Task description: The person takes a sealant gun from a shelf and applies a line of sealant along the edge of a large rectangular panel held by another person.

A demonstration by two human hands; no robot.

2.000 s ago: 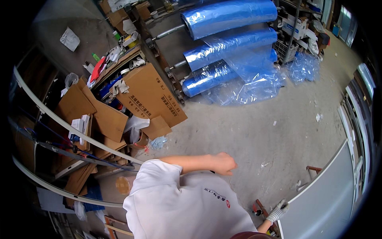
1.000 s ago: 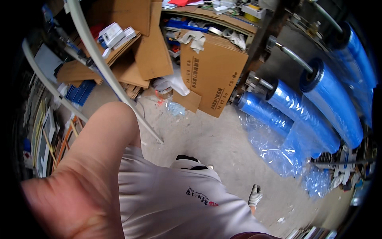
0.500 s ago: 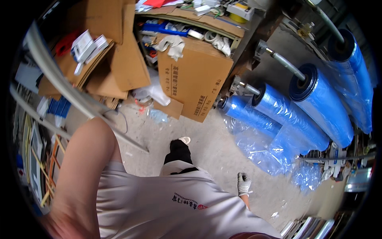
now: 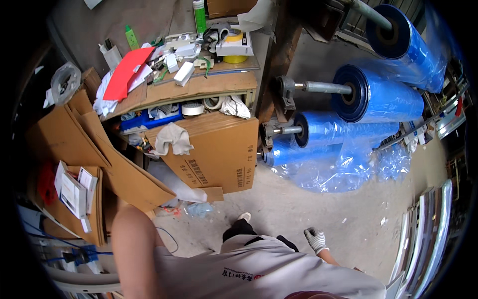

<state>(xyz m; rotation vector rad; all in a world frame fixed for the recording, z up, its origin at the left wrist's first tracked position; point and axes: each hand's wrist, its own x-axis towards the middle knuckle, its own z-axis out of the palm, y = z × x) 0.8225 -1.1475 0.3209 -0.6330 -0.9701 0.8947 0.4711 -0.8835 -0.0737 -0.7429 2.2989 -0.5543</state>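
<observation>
My right hand wears a striped work glove with grey fingertips. It hangs low beside my body above the concrete floor. Its fingers look loosely bent, and nothing shows in them. My left arm is bare and reaches down past the lower edge; the left hand itself is out of sight. Nearest to that arm are folded cardboard sheets and some small white boxes. A large flat brown carton leans against the workbench ahead, with a whitish cloth glove draped over its top edge.
The workbench carries a red sheet, a green canister and clutter. Several blue film rolls sit on metal bars at the right, loose film trailing on the floor. Long metal profiles stand at lower right.
The view has turned and lifted toward the workbench, so more of its top shows. The pale bars on the left have mostly left the picture. The metal profiles at lower right show more fully.
</observation>
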